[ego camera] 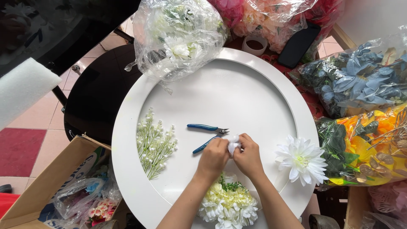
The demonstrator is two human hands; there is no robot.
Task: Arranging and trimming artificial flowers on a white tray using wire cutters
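Both hands meet just below the blue cutters (207,135). The left hand (213,157) and right hand (248,157) pinch a small white flower bit (233,144) between their fingers, equally close, right beside the cutters' tip.

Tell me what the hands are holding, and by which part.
Both hands, left and right, pinch a small white flower piece between their fingertips. Which part of it they grip cannot be told. The cutters lie untouched beside them.
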